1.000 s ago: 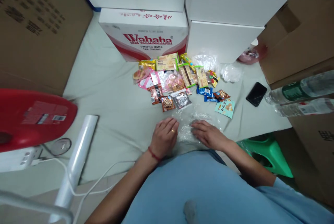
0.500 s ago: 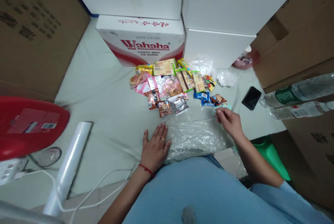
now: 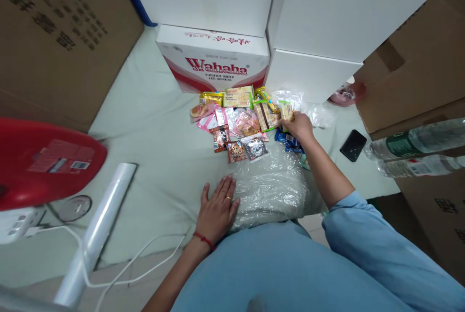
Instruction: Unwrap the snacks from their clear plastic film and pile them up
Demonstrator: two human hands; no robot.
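Note:
A heap of small snack packets (image 3: 247, 120) lies on the pale cloth in front of a Wahaha box (image 3: 214, 62). My right hand (image 3: 298, 125) is stretched forward onto the right side of the heap, its fingers curled on a beige and green snack bar packet (image 3: 286, 110). Flat on the cloth lies my left hand (image 3: 217, 205), fingers spread, pressing the left edge of a sheet of clear plastic film (image 3: 272, 188) spread out just before me. Blue packets (image 3: 286, 140) lie under my right wrist.
White boxes (image 3: 308, 26) stand behind the heap, brown cartons at left (image 3: 54, 36) and right (image 3: 417, 60). A black phone (image 3: 353, 145) and two water bottles (image 3: 417, 149) lie right. A roll of film (image 3: 98, 229), a white cable, a red stool (image 3: 43, 162) sit left.
My right hand has left the near edge of the film and reached forward to the far right of the snack heap. The left hand slid left and flattened on the film's edge.

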